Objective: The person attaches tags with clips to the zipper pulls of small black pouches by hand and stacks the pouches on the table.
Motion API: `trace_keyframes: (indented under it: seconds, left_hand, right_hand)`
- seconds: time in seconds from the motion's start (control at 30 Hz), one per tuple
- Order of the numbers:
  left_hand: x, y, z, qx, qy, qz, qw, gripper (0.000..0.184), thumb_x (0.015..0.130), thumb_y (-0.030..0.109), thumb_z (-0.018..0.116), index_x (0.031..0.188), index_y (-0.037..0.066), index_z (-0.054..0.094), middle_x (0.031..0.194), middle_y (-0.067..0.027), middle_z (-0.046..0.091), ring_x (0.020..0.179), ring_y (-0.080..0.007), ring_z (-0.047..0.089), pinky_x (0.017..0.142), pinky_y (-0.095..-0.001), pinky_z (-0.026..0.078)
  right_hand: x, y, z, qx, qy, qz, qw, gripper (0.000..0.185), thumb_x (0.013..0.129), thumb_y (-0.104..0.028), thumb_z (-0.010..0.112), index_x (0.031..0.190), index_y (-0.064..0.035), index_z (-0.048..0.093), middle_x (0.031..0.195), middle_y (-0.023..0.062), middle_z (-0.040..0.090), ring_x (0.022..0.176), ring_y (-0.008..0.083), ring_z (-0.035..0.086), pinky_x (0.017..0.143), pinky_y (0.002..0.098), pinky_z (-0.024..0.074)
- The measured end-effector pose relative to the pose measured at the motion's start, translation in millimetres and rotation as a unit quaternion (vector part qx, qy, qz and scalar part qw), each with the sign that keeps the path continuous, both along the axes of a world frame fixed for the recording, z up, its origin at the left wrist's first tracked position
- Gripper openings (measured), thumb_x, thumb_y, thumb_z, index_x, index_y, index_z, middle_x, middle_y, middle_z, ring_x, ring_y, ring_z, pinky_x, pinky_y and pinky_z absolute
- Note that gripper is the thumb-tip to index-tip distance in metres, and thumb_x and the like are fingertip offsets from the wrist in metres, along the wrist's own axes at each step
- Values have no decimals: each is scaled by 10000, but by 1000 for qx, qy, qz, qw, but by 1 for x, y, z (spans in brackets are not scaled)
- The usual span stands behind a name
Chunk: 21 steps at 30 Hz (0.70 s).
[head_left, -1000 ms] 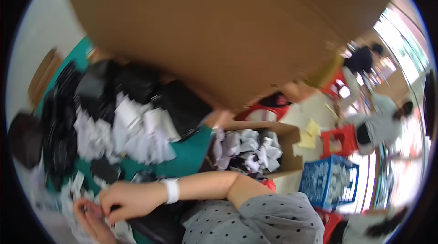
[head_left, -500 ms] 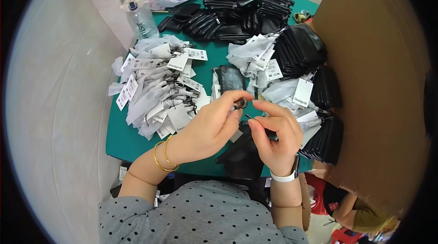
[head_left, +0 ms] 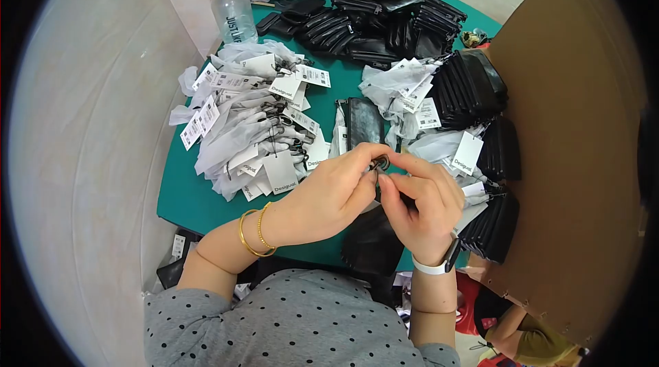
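My left hand pinches a small dark metal clasp over the middle of the table. Right beside it, the fingertips of my right hand are pressed together at the clasp, on something too small to make out. Below both hands lies a black pouch. Another black pouch rests flat just beyond them. To the left is a pile of pale cloth bags with white tags. Stacked black pouches with tagged pale bags stand to the right.
A clear bottle stands at the back left of the green table. More black pouches are heaped at the back. A tall cardboard panel rises on the right. Part of another person shows at the lower right.
The view has swung from the side down to the table. Since half a second ago, my right fingertips have moved left and now meet the clasp in my left hand.
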<state>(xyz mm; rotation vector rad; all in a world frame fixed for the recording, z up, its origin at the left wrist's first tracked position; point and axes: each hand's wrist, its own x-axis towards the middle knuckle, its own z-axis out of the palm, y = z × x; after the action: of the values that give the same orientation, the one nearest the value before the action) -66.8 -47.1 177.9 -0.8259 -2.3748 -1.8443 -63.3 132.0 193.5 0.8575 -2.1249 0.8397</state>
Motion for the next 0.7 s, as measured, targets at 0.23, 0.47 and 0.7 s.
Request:
trace_keyframes:
  seconds: [0.23,0.47,0.7]
  left_hand:
    - [-2,-8,3,15,-84,-5,996,319,981,77,484,1280,-32,499,844,-147,641,717,-240,612,684,-368,486]
    - [-42,-26,-22,122,-187,-13,975,355,1056,212,483,1335,-5,522,946,-39,665,900,-93,609,851,-256,463]
    - [-129,-10,-105,7,-258,130,957,400,1034,213,473,1340,-42,505,921,-97,680,845,-135,648,696,-314,546]
  right_hand:
    - [-13,-6,4,30,27,-30,999,196,747,4,809,853,-32,649,953,118,725,702,244,664,595,306,507]
    - [-85,-7,9,12,-166,80,983,103,831,-23,744,868,12,654,851,111,659,756,242,640,690,310,505]
    - [-200,-8,-93,89,-331,118,932,169,884,-141,724,935,15,688,837,98,679,751,217,641,694,330,502]
